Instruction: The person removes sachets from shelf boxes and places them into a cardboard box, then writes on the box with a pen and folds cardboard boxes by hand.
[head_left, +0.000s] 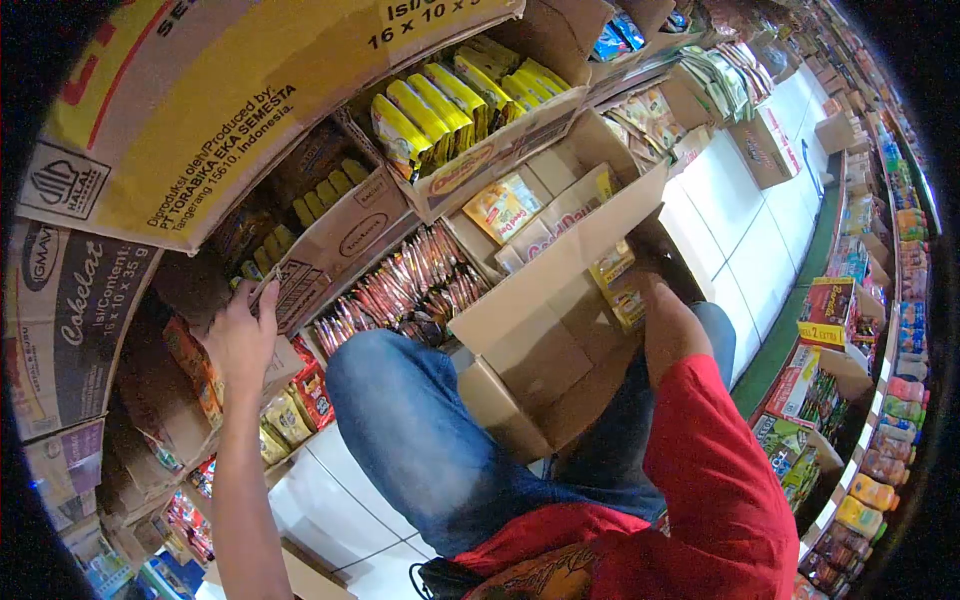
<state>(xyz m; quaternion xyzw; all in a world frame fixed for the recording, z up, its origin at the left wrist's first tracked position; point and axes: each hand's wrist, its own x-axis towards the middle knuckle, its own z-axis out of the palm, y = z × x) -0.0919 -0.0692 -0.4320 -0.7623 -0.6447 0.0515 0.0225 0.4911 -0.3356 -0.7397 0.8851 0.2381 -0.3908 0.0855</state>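
1 open brown cardboard box [492, 398] between jeans-clad knees [385, 385]. Yellow printed packets [622, 285] at its right end, count unclear. Right hand [655, 285] inside box, fingers hidden; grip cannot be told. Left of box: left hand [242, 335], fingers bent at 1 brown printed carton [325, 250], grip unclear. Beyond, upper left: 1 yellow-and-brown carton [200, 140], "PT TORABIKA EKA SEMESTA".

The box [558, 262] was smooth, matt cardboard. The packets [430, 112] looked like glossy plastic, the sachets [402, 285] shiny foil. The jeans [400, 430] were denim, the shirt [720, 455] matt cloth, the tiles [755, 250] smooth and glossy.
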